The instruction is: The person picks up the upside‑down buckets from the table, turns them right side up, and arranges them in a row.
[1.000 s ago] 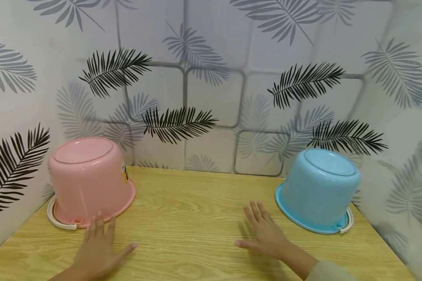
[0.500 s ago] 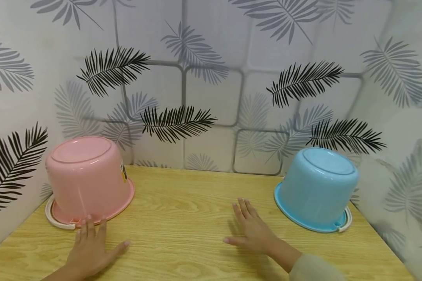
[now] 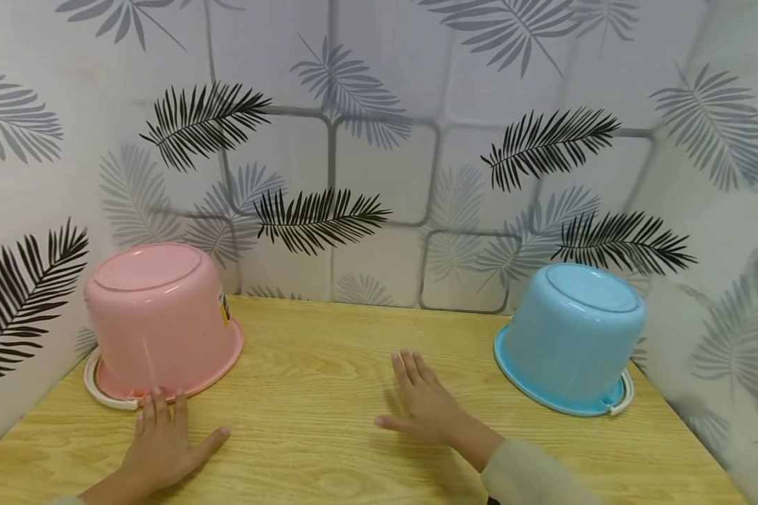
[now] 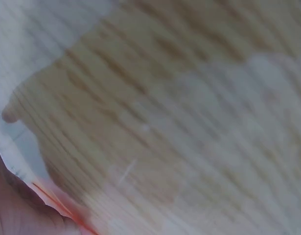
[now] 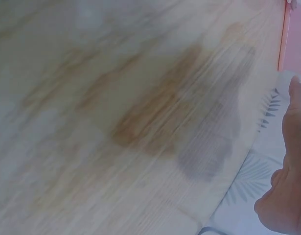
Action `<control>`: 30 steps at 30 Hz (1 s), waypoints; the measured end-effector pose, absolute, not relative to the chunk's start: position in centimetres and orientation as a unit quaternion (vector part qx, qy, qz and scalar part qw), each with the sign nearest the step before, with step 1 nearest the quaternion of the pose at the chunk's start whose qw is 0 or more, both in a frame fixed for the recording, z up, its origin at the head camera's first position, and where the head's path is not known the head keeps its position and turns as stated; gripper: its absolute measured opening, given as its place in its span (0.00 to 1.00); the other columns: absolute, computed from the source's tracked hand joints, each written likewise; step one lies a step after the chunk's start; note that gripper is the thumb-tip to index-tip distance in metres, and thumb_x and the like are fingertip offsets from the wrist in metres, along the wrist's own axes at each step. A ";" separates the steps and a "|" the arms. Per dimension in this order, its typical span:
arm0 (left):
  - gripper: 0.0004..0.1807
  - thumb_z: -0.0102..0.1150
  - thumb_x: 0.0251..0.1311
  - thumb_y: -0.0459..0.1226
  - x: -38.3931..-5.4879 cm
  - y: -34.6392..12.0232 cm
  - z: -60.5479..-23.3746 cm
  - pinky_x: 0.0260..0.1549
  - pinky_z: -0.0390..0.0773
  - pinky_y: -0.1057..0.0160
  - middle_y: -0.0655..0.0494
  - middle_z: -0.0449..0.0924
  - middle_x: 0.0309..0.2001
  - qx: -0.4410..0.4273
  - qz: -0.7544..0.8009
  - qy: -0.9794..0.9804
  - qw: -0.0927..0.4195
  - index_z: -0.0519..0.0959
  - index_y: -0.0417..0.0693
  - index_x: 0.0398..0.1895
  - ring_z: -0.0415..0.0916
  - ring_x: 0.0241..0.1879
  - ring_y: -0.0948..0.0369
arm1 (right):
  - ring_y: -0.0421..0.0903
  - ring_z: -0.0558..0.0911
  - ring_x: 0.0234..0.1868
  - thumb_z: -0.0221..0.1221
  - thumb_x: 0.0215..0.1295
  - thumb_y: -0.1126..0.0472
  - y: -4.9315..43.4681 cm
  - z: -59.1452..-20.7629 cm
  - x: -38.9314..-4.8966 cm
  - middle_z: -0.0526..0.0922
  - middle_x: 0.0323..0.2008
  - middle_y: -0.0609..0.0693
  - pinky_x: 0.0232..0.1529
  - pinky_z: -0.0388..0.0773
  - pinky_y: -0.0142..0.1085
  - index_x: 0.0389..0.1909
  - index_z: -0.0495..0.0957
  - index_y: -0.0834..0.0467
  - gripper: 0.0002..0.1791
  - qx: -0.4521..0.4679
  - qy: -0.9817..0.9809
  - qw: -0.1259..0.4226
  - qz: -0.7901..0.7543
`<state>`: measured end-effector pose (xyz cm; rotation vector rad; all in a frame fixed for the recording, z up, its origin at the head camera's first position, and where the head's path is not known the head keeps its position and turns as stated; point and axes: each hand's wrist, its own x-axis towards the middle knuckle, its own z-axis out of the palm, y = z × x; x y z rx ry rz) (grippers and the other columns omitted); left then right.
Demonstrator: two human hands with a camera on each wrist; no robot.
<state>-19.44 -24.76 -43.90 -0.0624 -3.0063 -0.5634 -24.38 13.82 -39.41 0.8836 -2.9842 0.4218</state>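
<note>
An upside-down pink bucket (image 3: 158, 322) stands at the left of the wooden table (image 3: 303, 414), its white handle (image 3: 101, 389) lying against the rim. My left hand (image 3: 161, 445) is just in front of it, fingers straight and thumb spread, with the fingertips at the bucket's near rim; whether they touch it I cannot tell. Over the middle of the table is my right hand (image 3: 426, 407), flat with fingers extended and holding nothing. To its right a light blue bucket (image 3: 571, 337) also stands upside down. Both wrist views show mostly tabletop, with part of each hand at the edge.
A wall (image 3: 379, 175) covered in leaf-patterned paper rises behind the table, and similar patterned walls flank it on both sides. The blue bucket's white handle (image 3: 625, 393) sticks out at its right rim.
The right hand has moved left, away from the blue bucket towards the table's middle. My left hand has shifted slightly left and down. Both buckets stay where they were.
</note>
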 end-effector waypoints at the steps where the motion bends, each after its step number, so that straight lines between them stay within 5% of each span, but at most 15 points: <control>1: 0.59 0.46 0.57 0.64 -19.5 -24.7 -43.9 0.57 0.38 0.27 0.09 0.29 0.60 -0.019 -0.185 -0.982 0.038 0.43 0.14 0.63 0.30 0.61 0.20 | 0.66 0.41 0.72 0.52 0.61 0.36 13.6 -39.4 -24.5 0.40 0.71 0.68 0.70 0.46 0.57 0.71 0.40 0.68 0.53 0.281 -0.951 -0.001 0.131; 30: 0.56 0.35 0.64 0.63 -20.3 -23.7 -43.5 0.56 0.30 0.26 0.09 0.17 0.56 0.018 -0.207 -0.978 -0.013 0.36 0.13 0.63 0.18 0.59 0.20 | 0.61 0.41 0.73 0.50 0.63 0.37 7.5 -39.8 -26.2 0.41 0.72 0.65 0.71 0.46 0.51 0.71 0.41 0.68 0.50 0.310 -0.941 -0.059 0.118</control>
